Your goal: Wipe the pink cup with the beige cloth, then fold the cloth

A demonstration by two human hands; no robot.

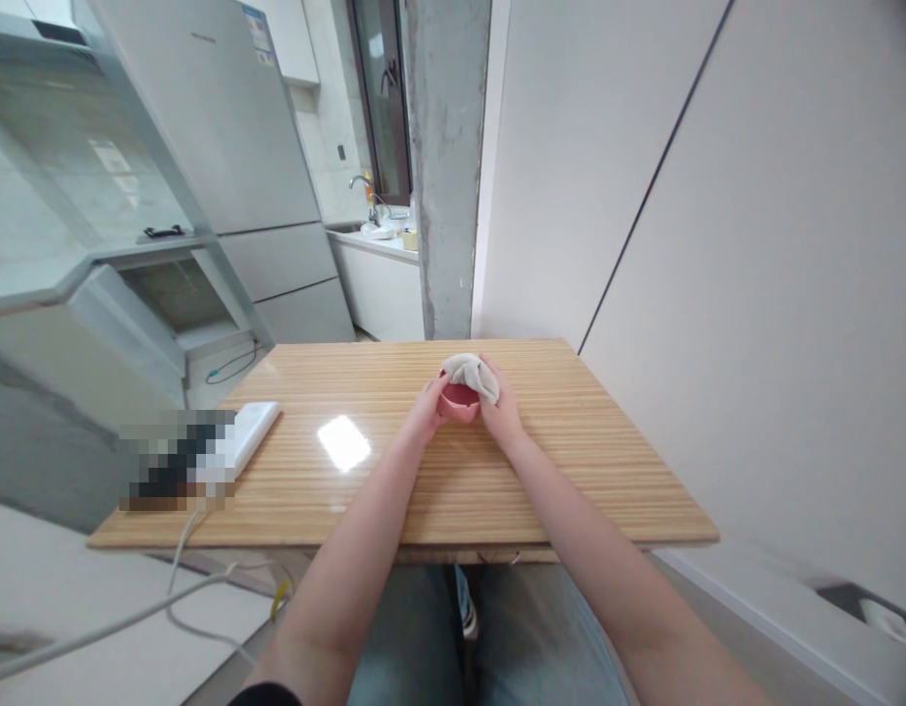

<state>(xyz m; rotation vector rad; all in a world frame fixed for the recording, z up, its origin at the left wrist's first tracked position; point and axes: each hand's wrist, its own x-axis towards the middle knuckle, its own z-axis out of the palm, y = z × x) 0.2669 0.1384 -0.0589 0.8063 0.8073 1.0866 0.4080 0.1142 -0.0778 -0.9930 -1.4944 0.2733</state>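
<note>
we've got a white slab (257, 433) and a cable (115, 624) off left, well apart from the pink bowl (462, 411) mid-table. our left hand (427, 408) grips the bowl, our right hand (504, 414) holds a pale cloth (468, 369) over its rim. wood-grain table (600, 451), silvery fridge (203, 118) beyond.

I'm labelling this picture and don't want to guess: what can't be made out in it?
All in the head view:
- Right hand: fingertips hidden by the pale cloth.
- Pink bowl: part of its inside and far rim, covered by the cloth.
- Dark item at the table's left: pixelated, so unidentifiable.
- Refrigerator label: print too small to read.
- Both upper arms: cut off by the picture's edge.
</note>
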